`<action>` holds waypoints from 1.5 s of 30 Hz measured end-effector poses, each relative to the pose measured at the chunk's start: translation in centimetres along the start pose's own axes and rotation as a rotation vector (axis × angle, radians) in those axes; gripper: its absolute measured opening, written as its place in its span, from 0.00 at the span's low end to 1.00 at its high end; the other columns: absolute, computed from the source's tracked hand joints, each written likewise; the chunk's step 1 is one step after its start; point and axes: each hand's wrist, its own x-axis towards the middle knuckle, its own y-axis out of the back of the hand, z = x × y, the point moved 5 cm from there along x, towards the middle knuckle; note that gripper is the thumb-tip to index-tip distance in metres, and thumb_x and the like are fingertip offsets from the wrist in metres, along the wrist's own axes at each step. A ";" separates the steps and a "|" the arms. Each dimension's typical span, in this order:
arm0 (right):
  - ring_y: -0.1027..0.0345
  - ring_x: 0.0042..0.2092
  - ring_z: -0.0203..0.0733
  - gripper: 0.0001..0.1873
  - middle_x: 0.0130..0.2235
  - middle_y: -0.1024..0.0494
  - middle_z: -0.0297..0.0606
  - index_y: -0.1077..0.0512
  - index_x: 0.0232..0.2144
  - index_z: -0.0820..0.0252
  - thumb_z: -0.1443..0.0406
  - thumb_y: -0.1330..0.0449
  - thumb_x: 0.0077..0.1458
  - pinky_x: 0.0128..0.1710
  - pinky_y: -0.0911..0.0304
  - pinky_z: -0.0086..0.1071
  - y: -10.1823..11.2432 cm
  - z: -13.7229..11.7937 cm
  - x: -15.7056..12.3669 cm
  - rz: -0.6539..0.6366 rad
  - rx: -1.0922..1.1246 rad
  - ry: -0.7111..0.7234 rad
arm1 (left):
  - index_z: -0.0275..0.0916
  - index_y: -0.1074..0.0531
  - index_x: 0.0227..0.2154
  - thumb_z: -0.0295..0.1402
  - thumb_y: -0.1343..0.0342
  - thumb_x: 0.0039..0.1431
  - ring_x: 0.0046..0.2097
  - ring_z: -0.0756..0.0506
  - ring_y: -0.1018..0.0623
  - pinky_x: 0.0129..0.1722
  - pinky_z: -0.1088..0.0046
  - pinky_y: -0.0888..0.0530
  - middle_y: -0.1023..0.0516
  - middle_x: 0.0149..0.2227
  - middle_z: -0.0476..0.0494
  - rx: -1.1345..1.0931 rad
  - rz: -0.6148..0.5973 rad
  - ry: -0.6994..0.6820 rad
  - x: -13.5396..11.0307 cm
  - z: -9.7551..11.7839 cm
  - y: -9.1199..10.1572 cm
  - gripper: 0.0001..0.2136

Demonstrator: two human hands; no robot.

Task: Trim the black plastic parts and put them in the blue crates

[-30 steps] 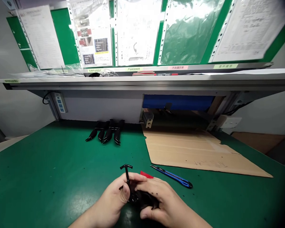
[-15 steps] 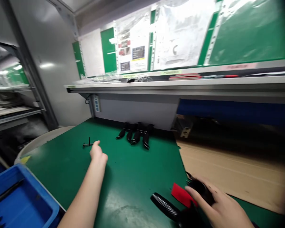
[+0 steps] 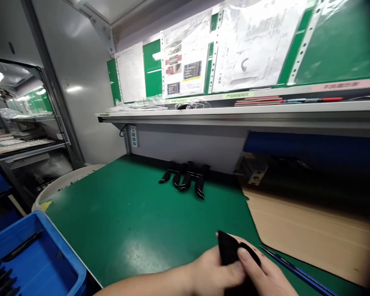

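- Near right, over the green desk [image 3: 148, 222], my left hand [image 3: 211, 269] and right hand [image 3: 268, 269] clamp a black part [image 3: 227, 248].
- It looks light, fairly stiff; its edges probably suit pinching.

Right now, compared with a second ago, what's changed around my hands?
Your view swung left. Your left hand let go of the small black T-shaped part, now out of sight, and came back from the left over the green table to the black piece in your right hand. The cardboard, blue knife and black parts at the back stayed put.
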 end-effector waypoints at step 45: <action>0.51 0.28 0.39 0.42 0.26 0.37 0.35 0.31 0.28 0.59 0.40 0.74 0.60 0.29 0.62 0.34 4.3 -2.0 -2.7 -0.057 -0.932 0.559 | 0.35 0.36 0.31 0.47 0.54 0.62 0.21 0.53 0.33 0.19 0.80 0.37 0.24 0.34 0.36 0.335 -0.182 0.667 -3.2 -1.8 -0.1 0.18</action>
